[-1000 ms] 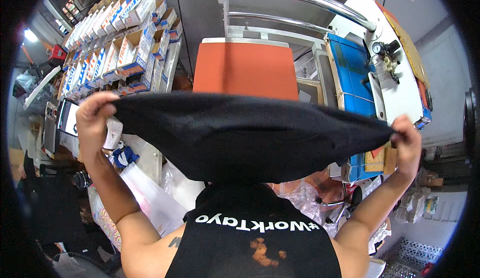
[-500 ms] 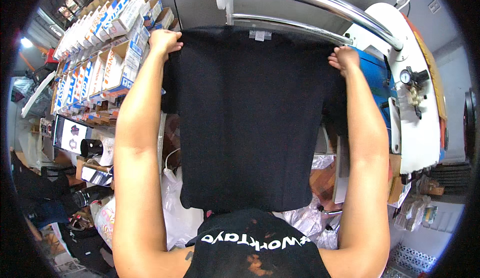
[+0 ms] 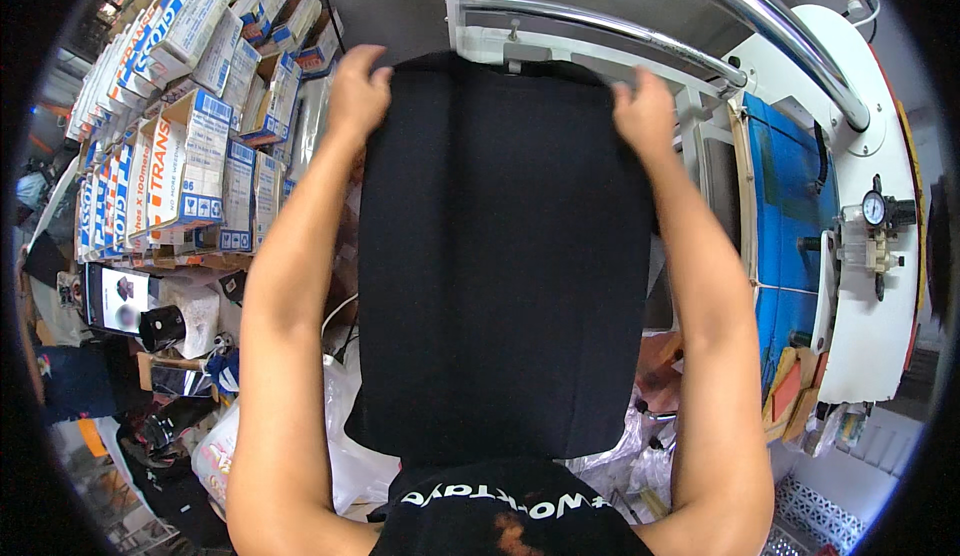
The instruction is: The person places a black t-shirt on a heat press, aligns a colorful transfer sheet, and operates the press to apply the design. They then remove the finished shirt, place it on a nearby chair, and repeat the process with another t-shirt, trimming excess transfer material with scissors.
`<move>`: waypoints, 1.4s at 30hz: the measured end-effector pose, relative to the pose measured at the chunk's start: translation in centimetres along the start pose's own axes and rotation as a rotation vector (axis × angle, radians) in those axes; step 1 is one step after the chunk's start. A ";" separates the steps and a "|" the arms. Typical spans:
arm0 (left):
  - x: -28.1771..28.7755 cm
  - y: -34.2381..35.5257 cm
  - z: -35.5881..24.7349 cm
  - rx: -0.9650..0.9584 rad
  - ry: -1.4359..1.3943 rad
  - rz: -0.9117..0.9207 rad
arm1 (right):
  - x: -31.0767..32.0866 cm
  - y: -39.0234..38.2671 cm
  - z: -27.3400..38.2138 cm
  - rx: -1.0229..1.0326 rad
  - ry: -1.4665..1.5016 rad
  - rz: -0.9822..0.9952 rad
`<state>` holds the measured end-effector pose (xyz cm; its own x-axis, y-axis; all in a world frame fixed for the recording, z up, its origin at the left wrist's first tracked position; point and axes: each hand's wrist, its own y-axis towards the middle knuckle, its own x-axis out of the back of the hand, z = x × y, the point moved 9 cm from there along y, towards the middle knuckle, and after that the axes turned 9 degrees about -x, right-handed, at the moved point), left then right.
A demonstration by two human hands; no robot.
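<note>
A black T-shirt (image 3: 500, 256) is spread out in front of me, neck end away from me and hem close to my body. My left hand (image 3: 360, 101) grips it near the far left corner, its fingers slightly blurred. At the far right corner my right hand (image 3: 645, 111) holds the shirt too, some of its fingers out of sight behind the cloth. Between the hands the neckline sags a little, and a pale tag patch shows there. The sleeves are hidden; whatever lies beneath the shirt is mostly covered.
Stacked long cardboard boxes (image 3: 190, 156) fill the left, above a lit screen (image 3: 118, 296) and a black cup (image 3: 162, 328). Chrome bars (image 3: 600, 26) of a white-framed machine cross the far side. At right stand a blue panel (image 3: 790, 216) and a pressure gauge (image 3: 875, 208). Clear plastic bags (image 3: 640, 456) lie nearby.
My hands have come closer together, and the shirt's sleeves have dropped out of sight. The collar has slackened. The view has shifted, showing more of the blue panel.
</note>
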<state>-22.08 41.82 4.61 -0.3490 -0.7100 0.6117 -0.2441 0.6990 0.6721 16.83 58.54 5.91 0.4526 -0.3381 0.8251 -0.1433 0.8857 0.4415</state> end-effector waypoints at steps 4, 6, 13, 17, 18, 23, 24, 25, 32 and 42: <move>-5.5 -2.9 -9.3 -0.227 0.009 0.354 | -3.5 -5.7 7.1 0.220 -0.189 0.429; -6.6 -2.2 -9.4 -0.134 0.156 0.432 | -3.9 -4.4 6.8 0.052 -0.211 0.509; -4.7 -3.0 -14.0 -0.216 0.269 0.480 | -0.8 -9.5 8.9 0.158 -0.109 0.267; 4.4 -18.5 -22.2 -0.232 0.034 0.686 | 7.6 -25.2 5.6 0.216 -0.068 0.406; 7.6 -22.6 -23.7 -0.247 -0.005 0.708 | 10.4 -28.9 3.8 0.201 -0.111 0.450; 17.9 -37.2 -21.7 0.055 0.072 0.731 | 16.8 -41.1 -5.9 -0.241 0.067 0.534; 19.0 -37.8 -20.8 0.082 -0.027 0.564 | 16.1 -42.3 -8.1 -0.369 0.200 0.562; 19.4 -37.8 -18.3 0.187 -0.212 0.345 | 14.2 -42.6 -10.6 -0.614 0.676 0.534; 14.3 -47.1 -5.1 1.307 -1.197 0.374 | 8.1 -46.0 -18.7 -1.261 1.478 0.851; 21.1 -47.8 -3.5 1.307 -0.973 0.236 | 13.4 -47.7 -22.8 -1.287 1.401 0.445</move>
<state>-14.56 -6.86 -13.13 -0.7658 -0.6198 -0.1717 -0.4812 0.7293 -0.4864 49.74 19.03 -12.13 0.9302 -0.1857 -0.3165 -0.0964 0.7086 -0.6990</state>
